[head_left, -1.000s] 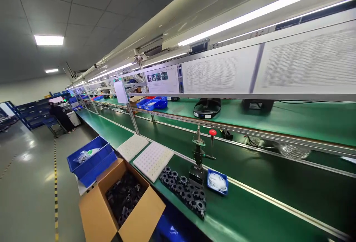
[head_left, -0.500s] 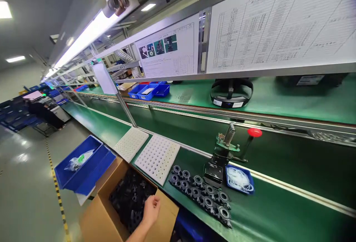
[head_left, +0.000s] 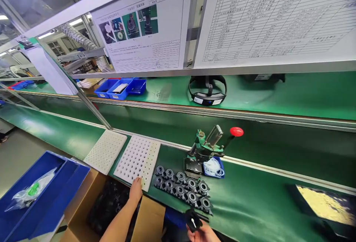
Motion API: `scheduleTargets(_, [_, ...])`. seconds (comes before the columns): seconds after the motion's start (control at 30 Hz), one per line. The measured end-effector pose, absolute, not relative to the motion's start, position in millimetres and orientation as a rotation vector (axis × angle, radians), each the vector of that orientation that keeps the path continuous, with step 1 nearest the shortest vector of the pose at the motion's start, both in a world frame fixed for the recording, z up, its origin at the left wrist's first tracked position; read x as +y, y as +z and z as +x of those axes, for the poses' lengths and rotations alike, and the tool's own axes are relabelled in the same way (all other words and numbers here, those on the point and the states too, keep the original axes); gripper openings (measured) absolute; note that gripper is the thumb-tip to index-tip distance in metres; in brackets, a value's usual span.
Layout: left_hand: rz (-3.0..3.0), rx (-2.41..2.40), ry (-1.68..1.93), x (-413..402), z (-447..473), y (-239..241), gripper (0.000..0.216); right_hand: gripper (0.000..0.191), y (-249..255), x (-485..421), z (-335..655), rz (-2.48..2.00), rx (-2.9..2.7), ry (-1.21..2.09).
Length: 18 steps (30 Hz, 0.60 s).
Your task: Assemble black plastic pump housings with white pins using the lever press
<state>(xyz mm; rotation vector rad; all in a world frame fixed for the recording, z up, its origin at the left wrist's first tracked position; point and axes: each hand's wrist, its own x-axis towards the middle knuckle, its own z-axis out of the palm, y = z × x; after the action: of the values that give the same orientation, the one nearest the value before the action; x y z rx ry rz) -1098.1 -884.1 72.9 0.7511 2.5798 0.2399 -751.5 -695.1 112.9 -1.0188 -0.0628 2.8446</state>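
Note:
My left hand reaches over the cardboard box to the near edge of a white perforated board. Its fingers are closed together at the board's holes, and what they hold, if anything, is hidden. At the lower edge of the view, my right hand grips a black plastic part with a small white spot on its face. Beyond that hand, several black ring-topped parts lie in two rows on the green bench. Black parts also fill the box, partly hidden by my left arm.
A hand press with a red knob stands behind the rows, beside a blue tray of white rings. Another perforated board lies left. A blue bin holds a bag. A dark tray with yellowish contents sits right.
The view has turned right and come closer to the bench. My left hand has moved from above the box to the board's edge. My right hand has come into view with a black part.

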Motion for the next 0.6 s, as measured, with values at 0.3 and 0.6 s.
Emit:
scheduleTargets(0.3, [0.713, 2.668, 0.352, -878, -1095, 74, 0.043, 0.039, 122, -663, -784, -1.031, -0.011, 2.839])
scheduleTargets(0.6, [0.993, 2.503, 0.739, -816, -1096, 78, 0.040, 0.040, 111, -651, -762, -1.051, 0.092, 2.694])
